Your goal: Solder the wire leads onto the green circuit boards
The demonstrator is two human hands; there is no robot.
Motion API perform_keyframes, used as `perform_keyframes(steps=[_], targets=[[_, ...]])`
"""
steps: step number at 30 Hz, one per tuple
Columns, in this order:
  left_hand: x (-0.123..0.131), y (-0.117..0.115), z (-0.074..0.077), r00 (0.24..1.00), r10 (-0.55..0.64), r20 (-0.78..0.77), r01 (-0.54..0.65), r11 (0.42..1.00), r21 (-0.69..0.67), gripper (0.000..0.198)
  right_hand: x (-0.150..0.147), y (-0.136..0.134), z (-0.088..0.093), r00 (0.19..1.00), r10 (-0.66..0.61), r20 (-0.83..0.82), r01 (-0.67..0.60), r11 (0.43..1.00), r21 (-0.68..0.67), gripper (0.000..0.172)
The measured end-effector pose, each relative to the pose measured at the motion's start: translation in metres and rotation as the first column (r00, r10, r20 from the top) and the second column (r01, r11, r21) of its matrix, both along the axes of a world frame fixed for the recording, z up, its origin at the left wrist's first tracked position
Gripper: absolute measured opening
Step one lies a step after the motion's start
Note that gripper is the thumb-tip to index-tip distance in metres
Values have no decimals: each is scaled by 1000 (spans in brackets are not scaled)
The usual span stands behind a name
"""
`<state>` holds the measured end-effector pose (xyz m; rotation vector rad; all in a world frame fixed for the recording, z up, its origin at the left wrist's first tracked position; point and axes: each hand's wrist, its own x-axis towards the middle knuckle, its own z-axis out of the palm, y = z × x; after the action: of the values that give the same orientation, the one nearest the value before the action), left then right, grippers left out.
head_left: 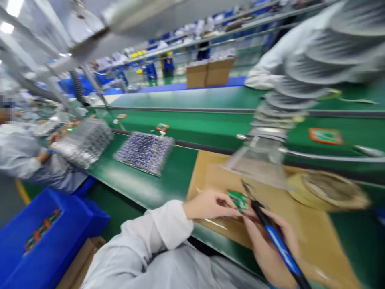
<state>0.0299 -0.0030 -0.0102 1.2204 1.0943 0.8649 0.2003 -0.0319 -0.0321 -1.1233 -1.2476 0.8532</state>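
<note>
Pinching small green circuit board (pixel 237 199) by near edge: left hand (pixel 207 205), fingertips together, over brown cardboard sheet (pixel 319 235). Right hand (pixel 266 259) closed around blue-black pen-shaped tool (pixel 280 243), thumb close to left fingertips; blur, can't tell if touching. Tool's dark tip near board, also over sheet. Clear duct nozzle (pixel 261 156) above sheet's far part. Beige roll (pixel 306 196) at sheet's far right. Sheet on green counter (pixel 174 176). Silvery-blue tray (pixel 144 152) left of sheet, blue bin (pixel 75 228) farther left, lower. Orange-edged board (pixel 325 136) beyond sheet.
</note>
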Motion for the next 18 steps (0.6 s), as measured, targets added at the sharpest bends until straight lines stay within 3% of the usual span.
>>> perform_keyframes(steps=[2, 5, 10, 18], targets=[[1, -6, 7, 985, -44, -167, 55, 997, 61, 34, -7, -4, 7, 999, 19, -26, -19, 1000, -21, 46], [-2, -7, 12, 966, -65, -252, 79, 996, 49, 20, -14, -3, 9, 999, 9, -46, -14, 995, -94, 34], [-6, -8, 13, 986, -52, -157, 47, 998, -37, 19, -18, -2, 14, 985, 15, -171, -40, 989, -142, 25], [-5, -6, 21, 989, 40, -142, -44, 999, -22, 18, -18, 2, 15, 976, -4, -218, -35, 984, -175, 26]])
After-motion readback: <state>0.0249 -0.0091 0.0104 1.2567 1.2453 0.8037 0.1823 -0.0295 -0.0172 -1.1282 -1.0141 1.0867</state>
